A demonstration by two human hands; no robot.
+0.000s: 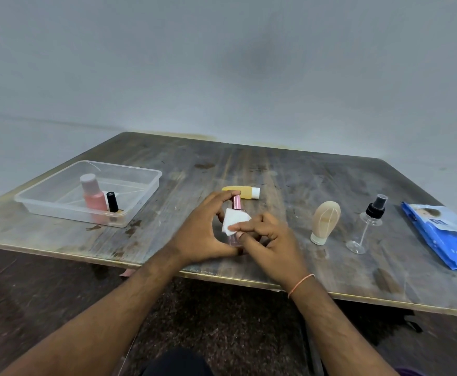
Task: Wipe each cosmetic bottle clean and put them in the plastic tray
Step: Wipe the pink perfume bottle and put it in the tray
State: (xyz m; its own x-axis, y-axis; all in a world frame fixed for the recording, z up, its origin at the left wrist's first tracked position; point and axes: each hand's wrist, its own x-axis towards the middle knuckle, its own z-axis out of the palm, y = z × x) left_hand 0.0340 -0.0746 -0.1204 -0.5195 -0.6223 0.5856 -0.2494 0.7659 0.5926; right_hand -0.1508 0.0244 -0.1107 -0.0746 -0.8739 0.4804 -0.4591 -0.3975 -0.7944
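Hands are meeting at the tabletop's [276, 185] near edge: the left hand [204, 232] is gripping a pink-capped bottle [235, 206] upright, while the right hand [270, 245] is pinching a white wipe [234, 221] against its front. Farther off, a clear plastic tray [140, 191] by the left edge is holding a pink bottle [93, 195] and a black-capped bottle [112, 202].

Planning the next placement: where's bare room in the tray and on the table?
In the clear plastic tray, the far and right parts are bare; the pink bottle and black-capped nail polish crowd its near side. On the table, the far half is open, as is the strip between tray and left hand. The right is crowded: beige tube, clear spray bottle, blue wipes pack.
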